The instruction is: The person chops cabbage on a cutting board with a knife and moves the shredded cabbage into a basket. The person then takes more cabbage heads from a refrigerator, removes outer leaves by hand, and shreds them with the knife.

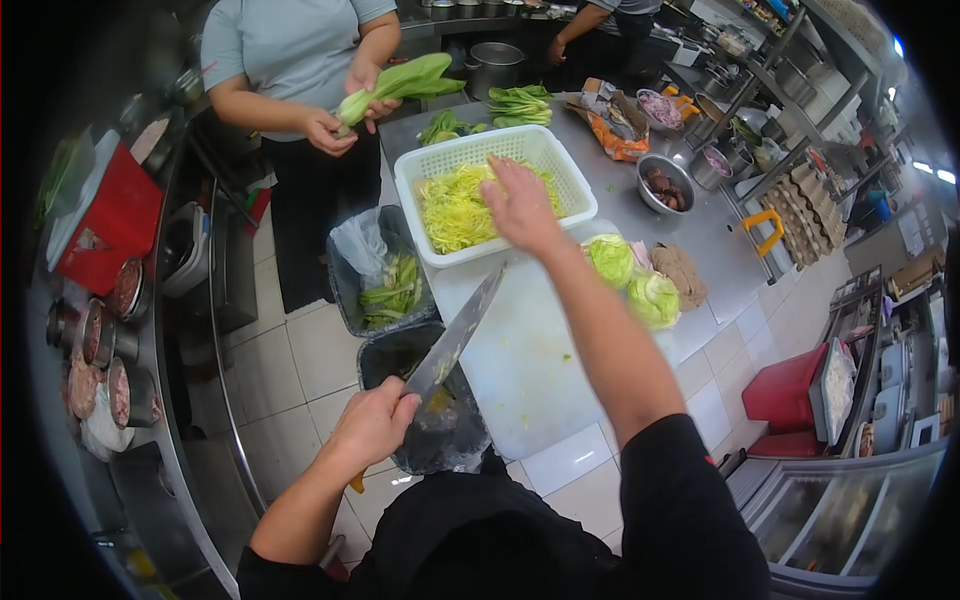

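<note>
Black clothing [490, 545] nearest us; knife [455, 335] in the left hand [372, 425], right hand [522, 205] at the shredded greens [455, 215].

We see those shreds in a white basket [522, 146], dark brown chunks in a steel bowl [658, 164], leafy trimmings [395, 290] in a bin [346, 302]. The shreds lie beneath the right hand, its fingers extended; we cannot tell whether it presses them. The left hand is closed round the knife's handle, blade slanting toward the basket. Any writing on the orange bag [622, 149] is too small to read.

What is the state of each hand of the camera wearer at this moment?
Left hand: closed, holding the knife.
Right hand: open, over the shredded greens in the white basket.
</note>
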Action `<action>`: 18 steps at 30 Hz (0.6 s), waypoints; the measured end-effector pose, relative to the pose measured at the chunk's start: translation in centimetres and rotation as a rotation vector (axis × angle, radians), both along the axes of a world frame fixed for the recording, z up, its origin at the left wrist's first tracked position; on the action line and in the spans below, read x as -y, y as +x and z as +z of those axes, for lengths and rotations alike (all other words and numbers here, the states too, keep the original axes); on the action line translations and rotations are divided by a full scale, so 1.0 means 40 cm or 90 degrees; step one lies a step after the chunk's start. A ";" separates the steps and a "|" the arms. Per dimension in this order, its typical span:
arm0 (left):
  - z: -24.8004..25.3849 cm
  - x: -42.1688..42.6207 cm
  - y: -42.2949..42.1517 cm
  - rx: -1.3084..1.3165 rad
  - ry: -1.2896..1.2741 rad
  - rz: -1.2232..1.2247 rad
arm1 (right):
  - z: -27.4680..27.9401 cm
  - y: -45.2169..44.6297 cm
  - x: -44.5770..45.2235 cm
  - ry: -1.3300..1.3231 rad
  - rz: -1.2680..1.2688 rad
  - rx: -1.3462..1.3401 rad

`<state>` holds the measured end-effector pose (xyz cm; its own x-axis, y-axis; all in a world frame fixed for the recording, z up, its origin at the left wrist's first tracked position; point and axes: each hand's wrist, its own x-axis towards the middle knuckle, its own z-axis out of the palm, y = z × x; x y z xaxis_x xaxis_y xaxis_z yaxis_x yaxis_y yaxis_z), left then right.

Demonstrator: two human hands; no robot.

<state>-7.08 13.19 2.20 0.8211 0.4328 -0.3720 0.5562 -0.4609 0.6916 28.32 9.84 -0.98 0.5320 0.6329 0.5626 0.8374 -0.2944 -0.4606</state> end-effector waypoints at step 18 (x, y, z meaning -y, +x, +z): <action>-0.187 0.096 0.382 0.200 0.350 -0.150 | -0.064 -0.096 0.431 -0.469 -0.059 -0.159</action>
<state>8.21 9.33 -5.30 0.9502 0.2867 0.1222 0.2085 -0.8762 0.4346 24.46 -7.39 -3.53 0.6564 0.7434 -0.1284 0.6916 -0.6610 -0.2910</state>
